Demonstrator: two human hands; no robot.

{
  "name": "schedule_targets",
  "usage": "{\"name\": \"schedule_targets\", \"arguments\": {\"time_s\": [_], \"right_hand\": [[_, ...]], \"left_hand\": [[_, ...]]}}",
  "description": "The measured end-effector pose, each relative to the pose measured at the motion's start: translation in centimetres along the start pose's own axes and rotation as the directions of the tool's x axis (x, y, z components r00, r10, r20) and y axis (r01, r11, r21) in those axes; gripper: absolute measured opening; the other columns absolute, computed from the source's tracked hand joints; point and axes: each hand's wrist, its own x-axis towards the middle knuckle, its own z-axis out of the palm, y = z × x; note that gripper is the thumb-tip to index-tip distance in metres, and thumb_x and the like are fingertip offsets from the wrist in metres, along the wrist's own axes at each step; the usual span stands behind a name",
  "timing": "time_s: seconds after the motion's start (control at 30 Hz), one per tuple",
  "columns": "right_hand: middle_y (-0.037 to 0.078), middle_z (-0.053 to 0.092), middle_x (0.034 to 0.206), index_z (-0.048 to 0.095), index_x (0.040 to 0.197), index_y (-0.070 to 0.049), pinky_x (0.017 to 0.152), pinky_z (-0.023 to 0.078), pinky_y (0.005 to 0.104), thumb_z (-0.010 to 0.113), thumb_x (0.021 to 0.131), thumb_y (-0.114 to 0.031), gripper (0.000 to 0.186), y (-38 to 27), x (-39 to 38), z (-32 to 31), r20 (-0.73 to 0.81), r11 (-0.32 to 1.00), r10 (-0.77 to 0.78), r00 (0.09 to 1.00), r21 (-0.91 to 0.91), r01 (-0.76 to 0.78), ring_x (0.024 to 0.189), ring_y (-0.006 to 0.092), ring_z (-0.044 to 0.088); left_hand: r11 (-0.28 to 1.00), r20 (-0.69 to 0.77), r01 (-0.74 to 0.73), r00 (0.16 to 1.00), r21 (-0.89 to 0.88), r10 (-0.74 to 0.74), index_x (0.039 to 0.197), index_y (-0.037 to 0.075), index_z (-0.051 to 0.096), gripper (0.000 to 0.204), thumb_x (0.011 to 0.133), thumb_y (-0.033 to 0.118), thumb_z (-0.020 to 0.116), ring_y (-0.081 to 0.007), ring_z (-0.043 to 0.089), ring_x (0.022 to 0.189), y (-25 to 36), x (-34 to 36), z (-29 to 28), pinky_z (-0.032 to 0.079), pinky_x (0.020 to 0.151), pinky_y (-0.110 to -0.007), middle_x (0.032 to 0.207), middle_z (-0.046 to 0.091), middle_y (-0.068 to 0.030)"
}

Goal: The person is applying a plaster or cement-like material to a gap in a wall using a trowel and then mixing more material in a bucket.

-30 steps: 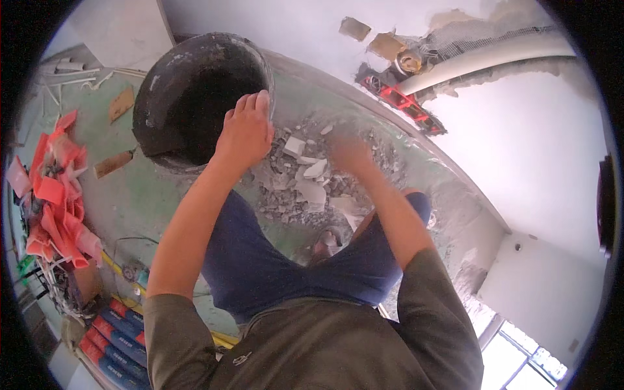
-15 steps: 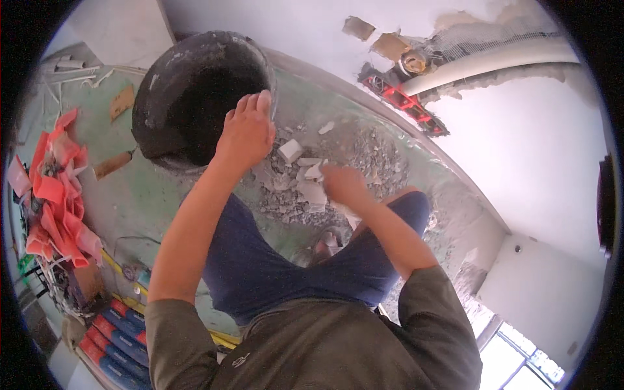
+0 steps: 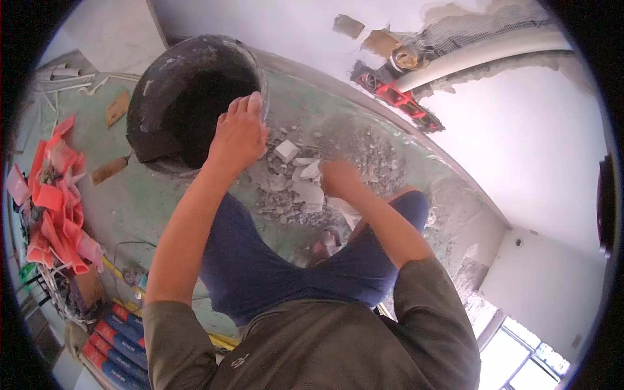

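Left hand [image 3: 235, 138] curls its fingers over the rim of the bucket [image 3: 159, 104], right beside the rubble [image 3: 279, 200]; right hand [image 3: 340, 178] is down among the pieces, fingertips hidden, grip impossible to tell!

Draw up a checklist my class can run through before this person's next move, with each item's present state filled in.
1. Left hand on the rim of the black bucket: ok.
2. Right hand at the rubble: ok.
3. A piece gripped in the right hand: cannot tell; its underside is hidden.
4. Hands covered: not ok; both are bare.
5. Brown-handled tool away from both hands: ok; it lies on the green floor, left of the bucket.
6. Bucket's contents: cannot tell; the inside is too dark.
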Motion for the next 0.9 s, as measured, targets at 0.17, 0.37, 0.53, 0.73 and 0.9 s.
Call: {"name": "schedule_targets", "arguments": {"time_s": [0.17,0.37,0.53,0.73,0.9], "right_hand": [[0.019,0.069,0.100,0.070,0.094,-0.003,0.080,0.054,0.0479,0.058,0.081,-0.027,0.030,8.6,3.0,-2.3,-0.162,0.973,0.227,0.960,0.083,-0.216,0.093,0.0360,0.067],[0.020,0.068,0.103,0.070,0.099,-0.003,0.083,0.054,0.0472,0.059,0.079,-0.027,0.032,11.0,5.5,-0.1,-0.083,0.950,0.313,0.946,0.006,-0.313,0.097,0.0354,0.067],[0.022,0.067,0.106,0.068,0.103,-0.003,0.086,0.052,0.0480,0.057,0.078,-0.021,0.033,9.0,3.9,1.4,0.060,0.972,0.235,0.970,0.011,-0.236,0.100,0.0356,0.066],[0.020,0.069,0.100,0.068,0.102,-0.001,0.081,0.054,0.0470,0.057,0.076,-0.019,0.033,7.6,0.6,0.8,0.024,0.986,0.167,0.986,0.009,-0.167,0.093,0.0363,0.067],[0.021,0.069,0.097,0.068,0.097,0.000,0.079,0.055,0.0470,0.058,0.076,-0.019,0.030,6.0,-1.4,2.1,0.011,0.990,0.137,0.990,-0.023,-0.137,0.092,0.0362,0.068]], "left_hand": [[1.000,-0.036,-0.025,0.999,0.004,0.025,0.131,0.000,0.037,0.054,0.084,0.015,0.059,-0.0326,0.047,0.121,0.0,-0.2,-0.4,0.044,0.095,-0.045,0.124,0.051,-0.0165],[1.000,-0.003,-0.024,1.000,-0.013,0.024,0.130,0.001,0.037,0.052,0.084,0.015,0.059,-0.0330,0.047,0.119,0.2,0.0,-0.1,0.044,0.094,-0.046,0.122,0.051,-0.0162],[1.000,-0.032,-0.030,0.999,0.001,0.030,0.129,0.001,0.037,0.053,0.084,0.015,0.060,-0.0330,0.048,0.119,0.1,0.1,0.1,0.044,0.093,-0.046,0.121,0.051,-0.0160],[0.999,-0.040,-0.032,0.999,0.024,0.033,0.130,0.001,0.037,0.054,0.083,0.015,0.061,-0.0328,0.047,0.121,0.0,0.1,0.1,0.045,0.094,-0.045,0.123,0.051,-0.0162],[1.000,0.033,-0.011,0.999,0.014,0.010,0.130,0.001,0.037,0.054,0.084,0.016,0.060,-0.0323,0.046,0.123,0.4,0.1,-0.1,0.044,0.096,-0.045,0.126,0.050,-0.0164]]}}
